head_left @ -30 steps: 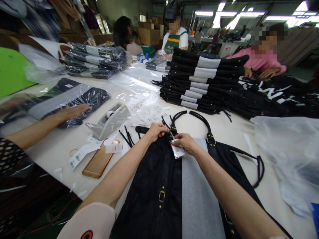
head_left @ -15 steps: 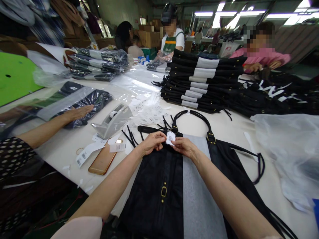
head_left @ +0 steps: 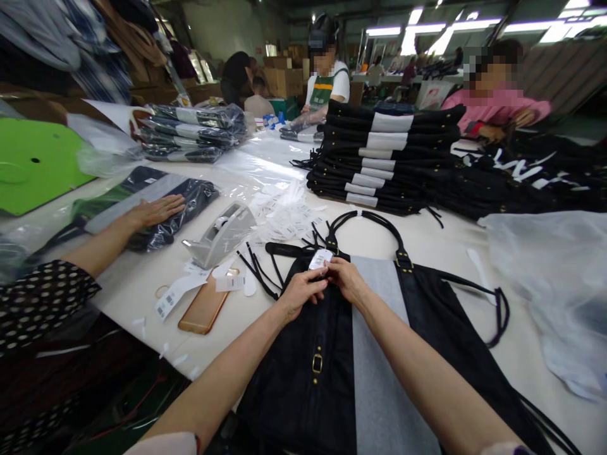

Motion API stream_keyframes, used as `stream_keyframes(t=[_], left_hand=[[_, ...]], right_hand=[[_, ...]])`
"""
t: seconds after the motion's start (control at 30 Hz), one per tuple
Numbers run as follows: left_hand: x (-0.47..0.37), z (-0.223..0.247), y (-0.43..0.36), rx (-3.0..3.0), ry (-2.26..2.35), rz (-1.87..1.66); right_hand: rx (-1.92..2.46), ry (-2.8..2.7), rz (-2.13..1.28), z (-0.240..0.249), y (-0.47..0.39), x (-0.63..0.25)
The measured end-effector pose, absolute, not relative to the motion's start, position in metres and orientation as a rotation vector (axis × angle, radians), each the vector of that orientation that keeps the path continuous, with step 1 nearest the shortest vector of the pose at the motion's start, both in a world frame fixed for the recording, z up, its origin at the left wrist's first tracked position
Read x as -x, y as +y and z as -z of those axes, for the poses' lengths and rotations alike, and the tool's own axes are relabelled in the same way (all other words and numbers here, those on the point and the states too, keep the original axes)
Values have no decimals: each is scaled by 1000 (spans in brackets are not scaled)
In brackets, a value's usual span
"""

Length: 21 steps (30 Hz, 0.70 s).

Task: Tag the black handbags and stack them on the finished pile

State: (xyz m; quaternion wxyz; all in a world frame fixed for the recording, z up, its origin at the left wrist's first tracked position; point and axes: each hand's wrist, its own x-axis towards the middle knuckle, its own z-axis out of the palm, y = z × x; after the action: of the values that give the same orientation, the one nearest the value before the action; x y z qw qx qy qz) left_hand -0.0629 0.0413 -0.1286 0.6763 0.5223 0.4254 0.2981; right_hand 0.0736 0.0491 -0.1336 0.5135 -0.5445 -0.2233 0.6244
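A black handbag (head_left: 294,392) lies flat in front of me, its handles pointing away and a strip of pale grey paper (head_left: 379,341) across it. A small white hang tag (head_left: 320,258) with printing stands up near the base of the handle. My right hand (head_left: 347,281) pinches the tag's lower right edge. Just below it, my left hand (head_left: 303,292) has its thumb and fingers closed at the tag's bottom edge; the exact fingertip contact is partly hidden. Black cords (head_left: 258,272) and a black strap end spread out left of the hands.
Left of the bag are a phone (head_left: 206,306), a tape dispenser (head_left: 222,237) and loose labels (head_left: 284,212). A co-worker's hand (head_left: 159,212) rests on a plastic-wrapped bag. Stacked black bags (head_left: 351,158) stand behind; clear plastic (head_left: 550,278) lies at the right.
My left hand has shifted from the tag's left side to beneath it. The tag now tilts and sits slightly higher. The view has moved slightly.
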Motion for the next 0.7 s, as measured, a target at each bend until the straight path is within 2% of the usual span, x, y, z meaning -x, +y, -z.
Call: stream_keyframes(t=[0.23,0.4,0.6,0.7], left_hand=[[63,122,57,-1063,1039,-808],[78,112,49,-1068,1143,-790],[100,94,-11,-1823,1266,-452],[97,88,-47,-2222,1264,-297]], right_hand=[[1462,-905,-1411,130,42,-71],[1567,-965,-1113,134,29,-84],[1690,-1134,-942,150,16,-103],[1651,-1415,-541,147,13,-99]])
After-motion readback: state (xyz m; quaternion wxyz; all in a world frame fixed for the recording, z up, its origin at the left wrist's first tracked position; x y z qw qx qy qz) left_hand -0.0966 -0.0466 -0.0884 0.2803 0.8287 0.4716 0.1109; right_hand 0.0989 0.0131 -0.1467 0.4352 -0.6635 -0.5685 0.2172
